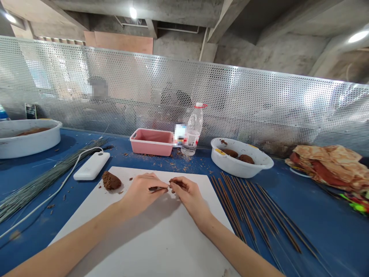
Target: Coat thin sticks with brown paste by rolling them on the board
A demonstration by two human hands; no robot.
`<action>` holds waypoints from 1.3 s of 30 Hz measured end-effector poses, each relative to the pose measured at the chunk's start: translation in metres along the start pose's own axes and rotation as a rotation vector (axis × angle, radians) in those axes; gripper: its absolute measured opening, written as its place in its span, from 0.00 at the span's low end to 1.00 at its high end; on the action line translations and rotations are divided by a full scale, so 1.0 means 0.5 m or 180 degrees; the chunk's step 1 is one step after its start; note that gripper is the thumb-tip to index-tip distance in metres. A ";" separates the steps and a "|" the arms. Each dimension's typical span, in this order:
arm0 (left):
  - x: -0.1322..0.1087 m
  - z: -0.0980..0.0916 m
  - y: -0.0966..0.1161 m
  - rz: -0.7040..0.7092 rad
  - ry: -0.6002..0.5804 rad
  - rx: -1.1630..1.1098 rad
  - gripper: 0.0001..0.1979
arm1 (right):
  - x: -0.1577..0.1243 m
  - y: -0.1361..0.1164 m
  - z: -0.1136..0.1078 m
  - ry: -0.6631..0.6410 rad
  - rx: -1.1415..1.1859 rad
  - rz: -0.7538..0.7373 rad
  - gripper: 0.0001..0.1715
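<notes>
Over the white board (138, 246), my left hand (145, 190) and my right hand (188, 194) meet almost fingertip to fingertip. A small dark-brown piece of dough (172, 182) shows between the thumb and fingers of my right hand. My left thumb and fingers are pinched together; what they hold, if anything, is too small to make out. Left of my left hand, a crumbly brown lump of dough (111, 181) rests on the board with crumbs around it. Thin sticks coated in brown (245, 204) lie side by side to the right of the board, their bare ends pointing toward me.
A bundle of thin grey wires (34, 182) and a white power bank (92, 166) with a cable lie left. Behind the board stand a pink box (152, 143), a water bottle (193, 130) and a white basin (242, 163) with brown lumps. A perforated metal screen (245, 100) closes the back.
</notes>
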State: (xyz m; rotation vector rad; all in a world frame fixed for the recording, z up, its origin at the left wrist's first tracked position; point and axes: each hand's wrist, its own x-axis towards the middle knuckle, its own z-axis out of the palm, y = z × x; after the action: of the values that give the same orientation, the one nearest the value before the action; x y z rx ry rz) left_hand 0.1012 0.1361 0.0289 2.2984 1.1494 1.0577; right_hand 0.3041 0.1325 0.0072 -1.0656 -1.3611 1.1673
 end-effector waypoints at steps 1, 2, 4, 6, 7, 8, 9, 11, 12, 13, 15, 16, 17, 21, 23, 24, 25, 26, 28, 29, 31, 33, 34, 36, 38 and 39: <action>0.000 0.000 -0.001 -0.0008 -0.0001 0.0000 0.11 | 0.000 -0.001 0.000 0.0017 -0.0024 0.0015 0.18; 0.000 0.001 -0.001 -0.0019 -0.0001 -0.0005 0.11 | -0.001 -0.002 0.000 0.0030 -0.0042 0.0020 0.18; 0.000 0.001 -0.003 -0.0051 0.0016 -0.0018 0.11 | -0.001 -0.003 0.000 0.0037 -0.0046 0.0016 0.18; 0.000 0.001 -0.003 -0.0081 0.0015 -0.0013 0.11 | -0.001 -0.003 0.000 0.0016 -0.0026 -0.0011 0.18; 0.000 0.000 -0.003 -0.0092 -0.0006 -0.0006 0.11 | -0.001 -0.002 0.000 0.0005 -0.0015 -0.0035 0.18; 0.000 -0.001 -0.002 -0.0098 -0.0029 0.0000 0.11 | 0.000 -0.001 0.000 -0.0007 -0.0010 -0.0062 0.18; 0.000 -0.002 -0.001 -0.0098 -0.0047 0.0004 0.12 | 0.000 0.000 -0.001 -0.0021 -0.0013 -0.0087 0.18; 0.000 -0.004 0.001 -0.0048 -0.0068 0.0003 0.14 | 0.002 0.004 -0.001 -0.0033 -0.0012 -0.0129 0.17; 0.001 -0.005 0.002 0.0007 -0.0069 0.0001 0.14 | 0.002 0.006 -0.002 -0.0039 -0.0006 -0.0137 0.17; 0.001 -0.005 0.002 0.0071 -0.0067 0.0002 0.15 | 0.003 0.007 -0.002 -0.0043 0.0002 -0.0134 0.17; 0.001 -0.005 0.003 0.0160 -0.0077 -0.0020 0.15 | 0.004 0.008 -0.002 -0.0033 0.0014 -0.0114 0.17; 0.001 -0.004 0.003 0.0148 -0.0077 -0.0063 0.15 | 0.003 0.007 -0.002 -0.0023 0.0015 -0.0103 0.17; 0.000 -0.003 0.003 0.0097 -0.0072 -0.0121 0.14 | 0.003 0.006 -0.001 -0.0017 0.0013 -0.0091 0.17; -0.001 0.001 0.001 -0.0156 -0.0025 -0.0318 0.12 | 0.001 0.002 0.000 0.0002 -0.0006 -0.0068 0.19; -0.001 0.001 0.000 -0.0237 0.0029 -0.0407 0.11 | 0.001 0.001 0.000 0.0015 -0.0041 -0.0074 0.19; -0.002 0.002 0.001 -0.0284 0.0060 -0.0468 0.11 | 0.002 0.001 0.000 0.0023 -0.0058 -0.0086 0.18; -0.002 0.002 0.001 -0.0329 0.0088 -0.0528 0.10 | 0.002 0.002 0.000 0.0029 -0.0069 -0.0100 0.18; -0.001 0.002 0.002 -0.0360 0.0111 -0.0569 0.10 | 0.003 0.003 0.000 0.0032 -0.0073 -0.0112 0.18; 0.000 0.003 0.003 -0.0460 0.0140 -0.0702 0.09 | 0.004 0.005 0.000 0.0035 -0.0057 -0.0113 0.18; 0.002 0.003 0.003 -0.0558 0.0150 -0.0833 0.08 | 0.004 0.006 0.000 0.0034 -0.0046 -0.0103 0.18; 0.006 0.003 0.002 -0.0853 0.0170 -0.1175 0.09 | 0.004 0.006 0.000 0.0041 -0.0049 -0.0083 0.19; 0.011 0.001 -0.001 -0.1154 0.0200 -0.1529 0.15 | 0.003 0.005 0.000 0.0043 -0.0073 -0.0068 0.18; 0.013 -0.001 -0.004 -0.1226 0.0213 -0.1649 0.18 | 0.003 0.005 0.000 0.0040 -0.0078 -0.0063 0.18; 0.016 -0.002 -0.010 -0.1215 0.0203 -0.1780 0.22 | 0.003 0.006 0.000 0.0027 -0.0071 -0.0071 0.16; 0.016 -0.003 -0.017 -0.1095 0.0159 -0.1782 0.22 | 0.004 0.007 0.000 0.0018 -0.0058 -0.0107 0.16; 0.016 -0.003 -0.019 -0.1046 0.0139 -0.1755 0.22 | 0.004 0.007 0.000 0.0016 -0.0056 -0.0125 0.16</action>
State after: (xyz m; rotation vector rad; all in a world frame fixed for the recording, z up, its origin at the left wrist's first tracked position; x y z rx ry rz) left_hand 0.0982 0.1482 0.0277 1.6101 1.0412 1.1252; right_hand 0.3038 0.1349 0.0038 -1.0491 -1.3848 1.1250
